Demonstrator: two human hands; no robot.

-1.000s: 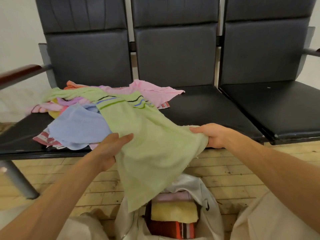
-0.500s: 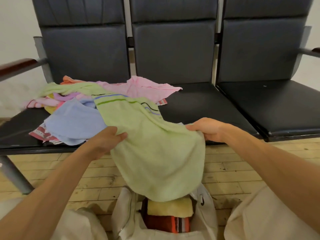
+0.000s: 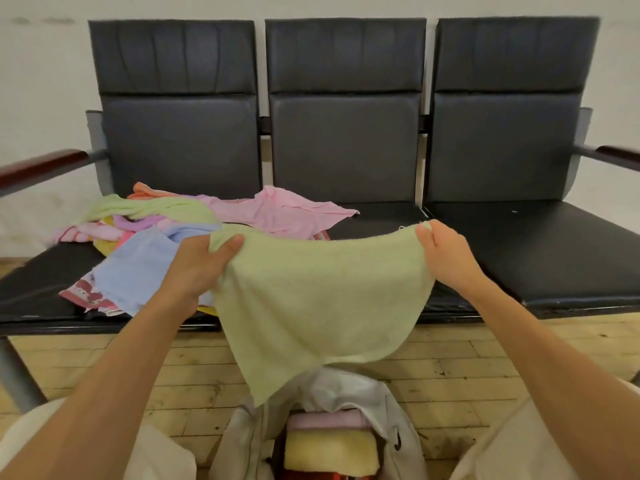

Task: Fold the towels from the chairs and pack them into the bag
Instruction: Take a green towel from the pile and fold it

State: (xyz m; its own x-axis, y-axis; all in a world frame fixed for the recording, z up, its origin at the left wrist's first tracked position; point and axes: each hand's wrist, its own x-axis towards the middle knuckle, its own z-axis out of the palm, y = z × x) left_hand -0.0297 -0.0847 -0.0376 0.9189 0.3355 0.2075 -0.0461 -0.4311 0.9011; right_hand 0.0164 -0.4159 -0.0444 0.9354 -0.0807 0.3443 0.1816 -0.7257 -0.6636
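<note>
Below the green towel (image 3: 311, 296), white bag (image 3: 398, 420) with folded pink (image 3: 327, 420) and yellow towels (image 3: 329, 452).

A row of three joined black padded chairs (image 3: 343, 147) is set against a plain off-white wall (image 3: 45, 81). Each backrest is divided into an upper and a lower panel. A dark reddish wooden armrest (image 3: 41, 166) is seen at the left end of the row and another armrest (image 3: 620, 155) at the right end. A grey metal leg (image 3: 17, 372) is planted on the light wooden plank floor (image 3: 460, 368), which is marked with dark scuffs.
</note>
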